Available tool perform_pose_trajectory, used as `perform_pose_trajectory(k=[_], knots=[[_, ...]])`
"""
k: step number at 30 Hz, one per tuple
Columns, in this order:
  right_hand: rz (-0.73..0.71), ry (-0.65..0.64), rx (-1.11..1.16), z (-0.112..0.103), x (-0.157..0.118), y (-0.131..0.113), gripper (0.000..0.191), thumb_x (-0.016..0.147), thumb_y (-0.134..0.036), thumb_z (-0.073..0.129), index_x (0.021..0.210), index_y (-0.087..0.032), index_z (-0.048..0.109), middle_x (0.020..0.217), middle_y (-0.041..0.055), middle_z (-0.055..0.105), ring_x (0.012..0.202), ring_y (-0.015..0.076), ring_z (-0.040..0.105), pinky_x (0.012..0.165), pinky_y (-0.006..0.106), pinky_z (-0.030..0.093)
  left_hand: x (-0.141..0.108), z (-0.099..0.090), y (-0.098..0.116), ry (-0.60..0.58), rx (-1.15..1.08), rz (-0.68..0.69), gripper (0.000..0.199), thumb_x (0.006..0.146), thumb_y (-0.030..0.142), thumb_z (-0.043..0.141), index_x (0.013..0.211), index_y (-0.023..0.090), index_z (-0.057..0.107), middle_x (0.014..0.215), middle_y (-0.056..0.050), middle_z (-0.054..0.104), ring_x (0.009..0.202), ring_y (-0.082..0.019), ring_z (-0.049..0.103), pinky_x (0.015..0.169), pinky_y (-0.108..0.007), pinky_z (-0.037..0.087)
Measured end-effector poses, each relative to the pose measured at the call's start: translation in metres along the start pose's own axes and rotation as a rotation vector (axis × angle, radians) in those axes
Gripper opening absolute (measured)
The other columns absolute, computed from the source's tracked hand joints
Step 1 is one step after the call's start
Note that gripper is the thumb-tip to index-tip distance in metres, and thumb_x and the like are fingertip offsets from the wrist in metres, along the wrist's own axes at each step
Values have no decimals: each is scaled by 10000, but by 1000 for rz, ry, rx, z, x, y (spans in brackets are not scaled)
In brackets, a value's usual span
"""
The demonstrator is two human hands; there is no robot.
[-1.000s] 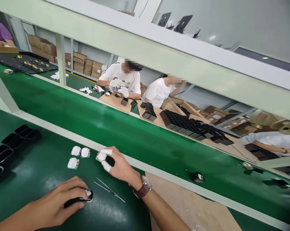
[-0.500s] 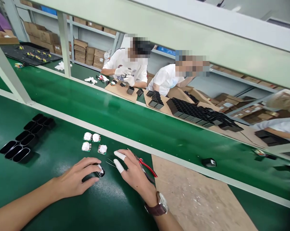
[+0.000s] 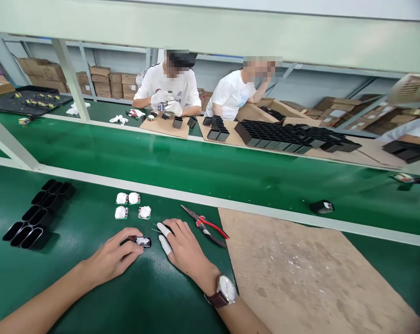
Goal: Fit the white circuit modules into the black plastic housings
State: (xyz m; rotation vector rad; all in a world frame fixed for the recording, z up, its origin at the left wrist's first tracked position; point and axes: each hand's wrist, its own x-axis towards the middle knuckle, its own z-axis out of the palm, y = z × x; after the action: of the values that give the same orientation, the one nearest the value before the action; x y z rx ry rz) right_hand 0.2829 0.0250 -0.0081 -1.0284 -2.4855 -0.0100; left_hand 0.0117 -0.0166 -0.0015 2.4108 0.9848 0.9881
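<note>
A small black oval housing [image 3: 147, 242] stands on the green bench, with white material inside its open top. My left hand [image 3: 117, 253] is closed on its left side, fingers behind and thumb in front. Just to the right is my right hand [image 3: 182, 246], with white covers on its thumb and index finger. Two thin pale wires [image 3: 155, 228] stick out to the left from those fingertips, and the hand appears to pinch them. Whether they join the housing cannot be seen. Behind the hands lie several small circuit boards [image 3: 145, 212] topped with white material.
Red-handled pliers [image 3: 203, 223] lie behind my right hand, beside a cardboard sheet [image 3: 282, 269]. Several black oval housings [image 3: 32, 237] stand at left. Beyond the pale rail [image 3: 182, 199], one black housing [image 3: 321, 207] lies on the green belt. Two co-workers sit opposite among black boxes [image 3: 272, 137].
The view has levelled and turned, showing more of the pliers. My left hand still holds the housing, whose open top shows more clearly. My right hand stays close by with the wires.
</note>
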Motion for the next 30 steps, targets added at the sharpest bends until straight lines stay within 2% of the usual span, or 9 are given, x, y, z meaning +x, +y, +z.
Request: perform_pose_trajectory(k=[4, 8, 11, 14, 18, 22, 25, 28, 30], knots=[[7, -21, -22, 0, 0, -2, 320, 1050, -167, 494, 1346, -157, 616, 1256, 174, 657, 1148, 327, 573, 903, 490, 535, 0, 0, -1, 1, -6, 26, 385, 1014, 96, 622, 1352, 280, 650, 1324, -123, 663, 1130, -214, 721, 966, -328, 616], [8, -38, -32, 0, 2, -3, 300, 1031, -154, 521, 1310, -149, 633, 1250, 176, 654, 1143, 329, 566, 906, 496, 533, 4, 0, 2, 15, -97, -57, 275, 1002, 155, 659, 1229, 275, 755, 1297, -118, 709, 1077, -218, 743, 960, -347, 624], [13, -33, -43, 0, 3, -3, 296, 1019, -153, 544, 1299, -152, 639, 1239, 167, 655, 1120, 319, 567, 901, 485, 536, 12, -1, 3, 114, -378, -384, 169, 953, 301, 755, 1101, 238, 807, 1124, -108, 779, 1014, -252, 764, 905, -374, 659], [6, -30, -63, 1, 3, -2, 271, 993, -140, 576, 1249, -150, 663, 1245, 162, 652, 1121, 322, 564, 903, 481, 539, 22, -7, 1, 255, -842, -762, 300, 869, 414, 853, 1040, 175, 793, 983, -97, 794, 867, -228, 771, 781, -344, 687], [-4, -9, -62, 3, 2, -1, 260, 943, -108, 621, 1189, -161, 686, 1249, 158, 653, 1123, 327, 569, 911, 484, 539, 30, -15, -1, 380, -1108, -910, 386, 782, 394, 942, 1010, 135, 770, 989, -78, 789, 835, -176, 768, 795, -289, 677], [0, 42, -26, 5, 0, 1, 262, 919, -88, 632, 1155, -187, 692, 1247, 145, 652, 1111, 315, 577, 898, 467, 539, 32, -17, 2, 371, -1088, -930, 401, 767, 395, 954, 996, 127, 764, 967, -76, 788, 843, -172, 769, 808, -277, 673], [20, 45, -32, 7, -3, 4, 222, 897, -52, 613, 1047, -193, 694, 1162, 122, 660, 1023, 286, 589, 870, 445, 537, 39, -23, -2, 295, -964, -876, 404, 761, 411, 949, 979, 130, 757, 925, -76, 780, 747, -167, 749, 729, -292, 669], [68, 39, -73, 9, -4, 7, 196, 864, -25, 598, 921, -197, 675, 1063, 109, 653, 950, 274, 587, 842, 432, 535, 61, -42, -19, 246, -520, -745, 453, 785, 527, 877, 974, 136, 747, 912, -87, 781, 692, -188, 737, 699, -341, 657], [95, 46, -89, 10, -5, 8, 191, 843, -21, 603, 897, -194, 664, 1048, 109, 647, 941, 272, 587, 831, 423, 534, 84, -61, -41, 280, -205, -678, 483, 774, 586, 828, 976, 157, 739, 954, -93, 790, 774, -230, 756, 764, -378, 653]])
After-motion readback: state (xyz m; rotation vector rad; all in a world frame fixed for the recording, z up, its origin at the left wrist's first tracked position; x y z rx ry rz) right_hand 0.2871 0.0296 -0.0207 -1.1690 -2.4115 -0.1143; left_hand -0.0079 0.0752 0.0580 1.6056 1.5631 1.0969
